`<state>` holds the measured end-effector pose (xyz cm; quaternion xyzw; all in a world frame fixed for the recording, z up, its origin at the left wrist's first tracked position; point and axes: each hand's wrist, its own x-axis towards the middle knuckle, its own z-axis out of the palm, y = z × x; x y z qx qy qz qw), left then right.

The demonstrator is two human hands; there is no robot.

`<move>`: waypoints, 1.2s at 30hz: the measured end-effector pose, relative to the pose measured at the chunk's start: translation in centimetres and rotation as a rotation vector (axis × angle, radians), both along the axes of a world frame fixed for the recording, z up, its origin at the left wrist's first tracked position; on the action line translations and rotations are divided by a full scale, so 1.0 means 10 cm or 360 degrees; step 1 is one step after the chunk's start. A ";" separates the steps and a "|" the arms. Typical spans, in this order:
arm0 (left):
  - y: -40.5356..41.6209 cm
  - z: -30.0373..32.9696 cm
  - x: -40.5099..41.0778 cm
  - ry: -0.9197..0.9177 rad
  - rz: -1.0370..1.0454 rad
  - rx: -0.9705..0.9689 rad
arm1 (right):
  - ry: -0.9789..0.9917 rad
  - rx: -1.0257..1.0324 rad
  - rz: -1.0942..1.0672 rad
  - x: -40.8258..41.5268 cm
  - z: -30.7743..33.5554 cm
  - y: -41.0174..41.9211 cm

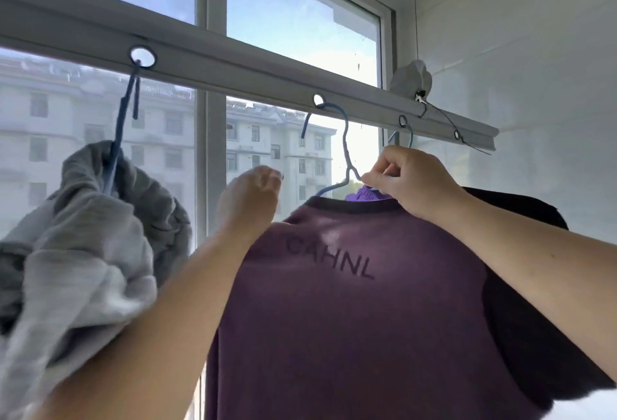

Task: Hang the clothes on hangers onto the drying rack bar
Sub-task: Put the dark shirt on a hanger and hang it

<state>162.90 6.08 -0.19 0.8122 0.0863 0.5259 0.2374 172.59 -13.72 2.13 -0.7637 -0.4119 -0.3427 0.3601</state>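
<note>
While pinched at the neck: purple shirt (350,303) on blue hanger (345,149)
Hangers: three hooked into bar (233,66) holes
Right hand (405,182): pinching hanger
Left hand (248,201): loose, empty
Left: grey garment (83,236)

The purple T-shirt (350,303) runs off the bottom edge, and its hanger's (345,149) shoulders are hidden inside the collar. The grey garment (83,236) is cut off at the left (its hanger mostly buried in folds). The right hand's (410,182) fingertips are hidden against the collar.
</note>
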 end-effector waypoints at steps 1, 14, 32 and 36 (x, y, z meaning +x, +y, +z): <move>0.07 -0.05 0.02 0.0234 -0.0103 -0.0183 | 0.0013 0.0009 0.0006 0.02 0.00 -0.01; -0.13 -0.15 0.04 0.0062 -0.0374 -0.0748 | 0.0076 0.0065 0.0061 0.10 -0.04 -0.21; -0.28 -0.69 -0.44 0.0112 0.0083 0.0619 | 0.0014 0.0042 -0.0031 0.09 0.01 -0.27; -0.36 -0.61 -0.42 -0.0022 -0.0057 0.0180 | -0.0005 0.0041 -0.0001 0.05 0.02 -0.24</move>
